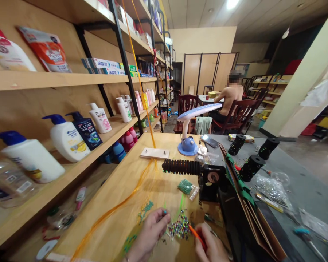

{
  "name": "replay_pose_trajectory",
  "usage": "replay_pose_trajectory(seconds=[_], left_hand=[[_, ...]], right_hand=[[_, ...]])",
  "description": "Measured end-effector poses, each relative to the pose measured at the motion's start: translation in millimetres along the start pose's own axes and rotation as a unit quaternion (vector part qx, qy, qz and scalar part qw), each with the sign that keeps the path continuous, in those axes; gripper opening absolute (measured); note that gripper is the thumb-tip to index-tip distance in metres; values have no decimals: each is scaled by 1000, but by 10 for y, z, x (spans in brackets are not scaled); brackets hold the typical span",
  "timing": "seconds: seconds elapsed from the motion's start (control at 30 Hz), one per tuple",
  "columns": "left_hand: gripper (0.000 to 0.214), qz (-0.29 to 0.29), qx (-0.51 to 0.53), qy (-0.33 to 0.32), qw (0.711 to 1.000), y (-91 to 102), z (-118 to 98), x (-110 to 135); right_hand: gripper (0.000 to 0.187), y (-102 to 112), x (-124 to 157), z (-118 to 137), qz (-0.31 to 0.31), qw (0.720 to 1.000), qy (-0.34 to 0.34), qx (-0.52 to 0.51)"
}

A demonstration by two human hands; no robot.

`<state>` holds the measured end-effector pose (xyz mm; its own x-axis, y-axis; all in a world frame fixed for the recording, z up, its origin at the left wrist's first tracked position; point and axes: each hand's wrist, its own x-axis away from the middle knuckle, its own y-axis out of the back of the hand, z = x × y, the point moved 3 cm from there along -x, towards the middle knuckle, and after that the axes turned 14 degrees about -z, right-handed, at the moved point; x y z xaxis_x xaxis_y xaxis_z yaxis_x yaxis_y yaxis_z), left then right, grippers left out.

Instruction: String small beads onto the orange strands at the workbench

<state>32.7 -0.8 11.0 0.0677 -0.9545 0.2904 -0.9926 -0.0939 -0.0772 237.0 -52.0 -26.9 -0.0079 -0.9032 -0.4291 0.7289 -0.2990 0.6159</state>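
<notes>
My left hand point(150, 233) is over the wooden table, thumb and fingers pinched on a small teal bead point(165, 211). Closed around a slim orange-handled tool point(197, 235) is my right hand point(210, 244); the tool's tip reaches the edge of a heap of tiny multicoloured shiny pieces point(178, 226). What kind of tool it is cannot be made out. Loose teal beads point(145, 209) are scattered beyond my left hand. A small clear bag of green beads point(185, 186) lies past the heap, with bright green threads point(182, 201) between them.
A black ridged roller point(182, 166) on a black stand extends over the table. Orange threads point(112, 199) run through a pale plate point(155, 153). A blue lamp point(188, 145) stands behind. Shelves with bottles point(68, 138) line the left. A person point(233, 96) sits farther back.
</notes>
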Motion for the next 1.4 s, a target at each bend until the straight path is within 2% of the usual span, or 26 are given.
replay_pose_trajectory(seconds=[0.07, 0.2, 0.33, 0.47, 0.53, 0.63, 0.77, 0.83, 1.0, 1.13, 1.2, 1.27, 1.33, 1.4], left_hand=[[49, 1, 11, 4, 1000, -19, 19, 0], [47, -1, 38, 10, 999, -39, 15, 17], [47, 2, 46, 18, 999, -32, -12, 42], [47, 21, 50, 24, 998, -40, -10, 58], [47, 27, 51, 27, 998, -52, -2, 60], [49, 26, 44, 38, 998, -67, 5, 52], [52, 22, 38, 37, 998, -76, -11, 31], [50, 21, 29, 25, 999, -79, -12, 28], [46, 31, 6, -10, 999, -99, 22, 56], [50, 32, 17, 28, 999, -98, 78, 52], [51, 31, 27, 49, 998, -89, 104, 30], [50, 33, 27, 43, 998, -82, 114, 7], [49, 30, 15, 11, 999, -80, 104, -3], [48, 25, -7, -30, 999, -92, 86, 9]], right_hand=[[21, -22, -90, 125, 4, 996, -55, -68], [42, -177, -210, 377, 64, 968, -135, -202], [51, -320, -230, 438, 76, 948, -190, -245], [57, -372, -239, 402, 66, 938, -207, -269], [56, -349, -259, 393, 49, 940, -195, -274], [50, -278, -290, 407, 47, 956, -139, -254], [37, -192, -308, 444, 79, 981, -44, -171], [32, -167, -314, 456, 79, 989, -20, -126], [32, -202, -320, 433, 58, 993, -43, -88], [40, -255, -294, 372, 43, 985, -72, -153], [40, -234, -295, 379, 46, 983, -48, -173], [33, -172, -314, 423, 53, 986, 1, -157], [28, -100, -343, 479, 67, 990, 34, -122], [26, -57, -363, 516, 83, 992, 37, -84]])
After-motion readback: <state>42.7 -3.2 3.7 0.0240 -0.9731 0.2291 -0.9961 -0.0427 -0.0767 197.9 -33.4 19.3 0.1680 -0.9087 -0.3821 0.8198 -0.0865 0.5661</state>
